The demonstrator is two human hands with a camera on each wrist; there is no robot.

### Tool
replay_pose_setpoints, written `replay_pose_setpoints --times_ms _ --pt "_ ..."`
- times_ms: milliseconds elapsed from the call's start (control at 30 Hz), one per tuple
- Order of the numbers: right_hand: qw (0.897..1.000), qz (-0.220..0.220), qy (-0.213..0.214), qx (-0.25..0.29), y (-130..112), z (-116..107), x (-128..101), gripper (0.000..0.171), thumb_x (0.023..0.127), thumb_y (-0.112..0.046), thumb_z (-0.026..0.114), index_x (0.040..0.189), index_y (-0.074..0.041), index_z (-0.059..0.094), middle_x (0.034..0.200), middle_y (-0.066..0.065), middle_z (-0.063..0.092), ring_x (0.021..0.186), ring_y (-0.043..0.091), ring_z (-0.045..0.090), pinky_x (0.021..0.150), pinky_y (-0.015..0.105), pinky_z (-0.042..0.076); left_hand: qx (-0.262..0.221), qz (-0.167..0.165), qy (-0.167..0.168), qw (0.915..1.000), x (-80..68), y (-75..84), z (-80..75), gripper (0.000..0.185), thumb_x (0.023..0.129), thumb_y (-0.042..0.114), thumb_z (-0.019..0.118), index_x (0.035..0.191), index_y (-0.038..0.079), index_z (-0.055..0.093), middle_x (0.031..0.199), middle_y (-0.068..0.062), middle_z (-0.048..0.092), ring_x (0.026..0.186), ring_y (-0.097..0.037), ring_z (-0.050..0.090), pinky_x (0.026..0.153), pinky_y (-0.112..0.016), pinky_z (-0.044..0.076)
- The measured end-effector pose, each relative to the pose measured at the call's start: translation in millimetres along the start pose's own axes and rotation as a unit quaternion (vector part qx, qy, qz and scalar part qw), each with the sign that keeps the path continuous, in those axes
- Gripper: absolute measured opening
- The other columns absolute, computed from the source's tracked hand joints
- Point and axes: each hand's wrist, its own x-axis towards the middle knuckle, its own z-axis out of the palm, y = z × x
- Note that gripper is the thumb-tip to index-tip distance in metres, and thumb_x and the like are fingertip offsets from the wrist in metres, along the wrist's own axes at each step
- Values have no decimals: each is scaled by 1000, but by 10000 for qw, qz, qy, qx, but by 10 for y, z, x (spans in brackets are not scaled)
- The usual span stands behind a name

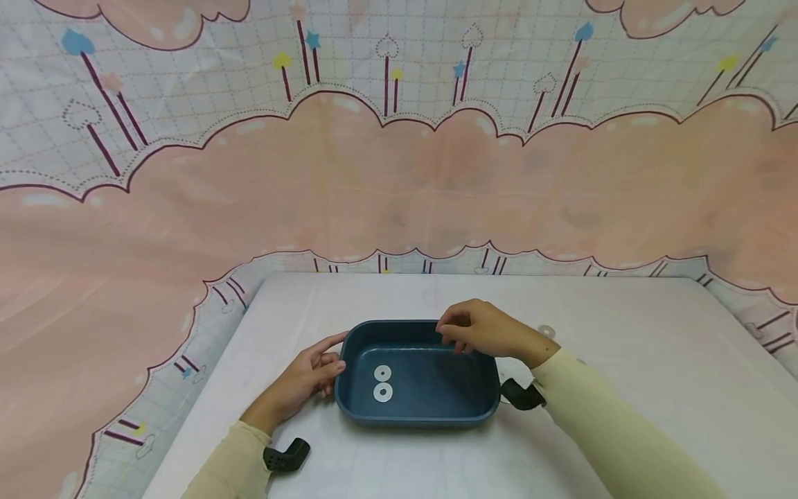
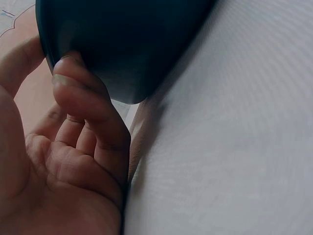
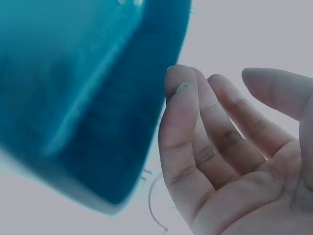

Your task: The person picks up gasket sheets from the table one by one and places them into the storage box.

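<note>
Backdrop point(image 1: 399, 187): pink cloud-print cloth.
Desk point(image 1: 654, 360): white, in front.
Tray point(image 1: 436, 388): dark blue, on the desk.
Left hand point(image 1: 305, 378): thumb and forefinger grip the tray's left end, remaining fingers curled.
Right hand point(image 1: 483, 333): at the tray's far right rim, fingers pinched on a pale sliver point(image 3: 183, 87), unclear what.
White rings point(image 1: 377, 392): two, inside the tray's left half.
Pale ring point(image 1: 546, 326): on the desk beyond the right wrist.

Sits upright, low in the middle of the head frame, as a dark blue, round-cornered tray point(image 1: 436, 388). Carries two flat white rings point(image 1: 377, 373) toward frame left, nearly touching. Appears mid-frame in the right wrist view as a pale sliver point(image 3: 183, 87), pinched, too small to identify.
</note>
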Motion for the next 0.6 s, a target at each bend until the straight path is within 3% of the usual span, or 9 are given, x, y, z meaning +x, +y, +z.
replay_pose_setpoints --times_ms 167,400,600 --pt "9994 -105 278 157 86 -102 -204 26 101 -22 59 116 -2 68 101 17 71 81 31 69 70 32 57 41 -48 43 10000 5 9 12 63 101 18 59 156 12 30 80 6 54 66 -9 54 61 -23 47" --pt "9970 -69 668 374 295 -183 -425 23 100 -18 60 116 -2 67 102 18 70 80 25 67 73 32 56 43 -16 -22 10000 19 -7 -4 64 101 19 60 156 11 29 81 6 54 66 -9 54 61 -23 47" --pt "9942 27 922 550 468 -201 -527 23 100 -21 61 115 -4 68 99 11 72 83 33 66 74 31 56 20 25 -41 10000 31 -17 -12 63 101 18 59 156 9 29 81 6 55 65 -8 54 60 -22 46"
